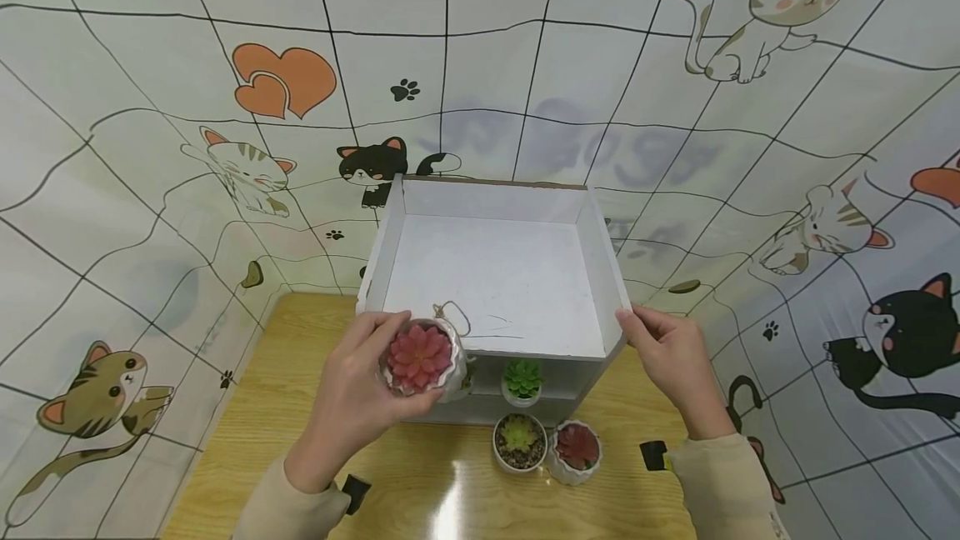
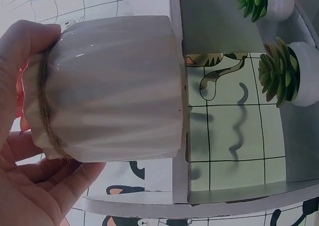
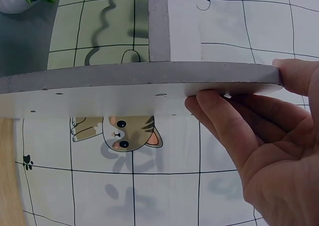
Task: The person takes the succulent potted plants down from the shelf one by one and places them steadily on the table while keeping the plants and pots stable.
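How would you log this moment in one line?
left grip: holds potted red succulent | right grip: pinches side panel of white shelf | on table: yellow-green succulent, darker red succulent

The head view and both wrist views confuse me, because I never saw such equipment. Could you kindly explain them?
There is no robot: these are a person's two bare hands. The head picture comes from a camera worn on the head, looking forward and down; each wrist picture comes from a camera on that wrist. The left hand has its grip around a white pot with a red plant. The right hand holds the edge of a white shelf unit, which stands on a wood-grain table. A green plant stands lower in the unit. In front of it, on the table, are two potted plants: a yellow-green plant and a second red plant.
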The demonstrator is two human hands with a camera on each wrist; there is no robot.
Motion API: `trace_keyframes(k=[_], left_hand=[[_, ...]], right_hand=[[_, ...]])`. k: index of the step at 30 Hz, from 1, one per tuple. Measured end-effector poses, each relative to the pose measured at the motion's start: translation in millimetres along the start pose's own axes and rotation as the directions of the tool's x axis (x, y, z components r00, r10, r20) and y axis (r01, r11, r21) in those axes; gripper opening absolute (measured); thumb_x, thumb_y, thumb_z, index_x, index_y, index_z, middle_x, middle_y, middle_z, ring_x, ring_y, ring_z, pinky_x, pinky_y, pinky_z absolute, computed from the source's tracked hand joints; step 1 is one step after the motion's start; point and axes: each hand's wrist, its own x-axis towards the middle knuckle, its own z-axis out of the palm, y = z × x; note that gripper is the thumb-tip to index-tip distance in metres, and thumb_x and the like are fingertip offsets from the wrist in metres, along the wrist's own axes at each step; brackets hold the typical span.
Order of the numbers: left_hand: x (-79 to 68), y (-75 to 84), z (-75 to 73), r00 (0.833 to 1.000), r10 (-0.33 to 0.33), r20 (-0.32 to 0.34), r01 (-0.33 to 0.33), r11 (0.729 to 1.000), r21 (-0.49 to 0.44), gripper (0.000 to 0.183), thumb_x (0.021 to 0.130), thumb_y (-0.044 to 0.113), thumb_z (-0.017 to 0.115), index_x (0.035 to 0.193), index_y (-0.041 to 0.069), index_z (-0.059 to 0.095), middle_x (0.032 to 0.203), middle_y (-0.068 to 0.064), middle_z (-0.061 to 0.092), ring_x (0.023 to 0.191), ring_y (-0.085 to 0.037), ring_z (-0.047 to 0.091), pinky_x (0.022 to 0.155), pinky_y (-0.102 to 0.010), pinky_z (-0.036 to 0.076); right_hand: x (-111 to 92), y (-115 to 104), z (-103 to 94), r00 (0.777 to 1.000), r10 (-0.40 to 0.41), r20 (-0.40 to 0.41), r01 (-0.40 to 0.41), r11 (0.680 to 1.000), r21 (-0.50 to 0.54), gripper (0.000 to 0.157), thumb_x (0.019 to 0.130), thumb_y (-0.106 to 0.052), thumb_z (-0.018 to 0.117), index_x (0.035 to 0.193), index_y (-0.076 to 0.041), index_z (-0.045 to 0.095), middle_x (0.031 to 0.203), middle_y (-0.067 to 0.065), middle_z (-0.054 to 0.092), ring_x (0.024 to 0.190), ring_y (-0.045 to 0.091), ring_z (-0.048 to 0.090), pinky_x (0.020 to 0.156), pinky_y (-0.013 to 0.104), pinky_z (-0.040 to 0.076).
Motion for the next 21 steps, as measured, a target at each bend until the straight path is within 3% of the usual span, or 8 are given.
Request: trace_keyframes(k=[17, 21], left_hand=[[-10.4, 2.7, -1.7, 0.997, 0.054, -0.05, -0.055, 0.998, -0.01, 0.08, 0.051, 0.024, 0.098, 0.12, -0.007, 0.07, 0.112, -0.009, 0.066, 0.097, -0.02, 0.067, 0.076, -0.037, 0.063], [-13.6, 2.4, -1.4, 0.998, 0.042, -0.043, -0.043, 0.999, -0.01, 0.082, 0.05, 0.026, 0.098, 0.12, -0.007, 0.07, 0.111, -0.008, 0.066, 0.096, -0.019, 0.066, 0.076, -0.035, 0.063]], right_hand=[[0.5, -0.6, -0.5, 1.0, 0.009, 0.006, -0.009, 1.0, 0.0, 0.048, 0.107, -0.035, 0.059, 0.134, 0.005, 0.065, 0.12, 0.025, 0.072, 0.104, 0.038, 0.074, 0.09, 0.056, 0.057], [0.3, 0.0, -0.1, 1.0, 0.012, 0.001, -0.012, 1.0, 0.0, 0.049, 0.107, -0.035, 0.059, 0.134, 0.005, 0.066, 0.12, 0.024, 0.072, 0.104, 0.038, 0.074, 0.09, 0.055, 0.057]])
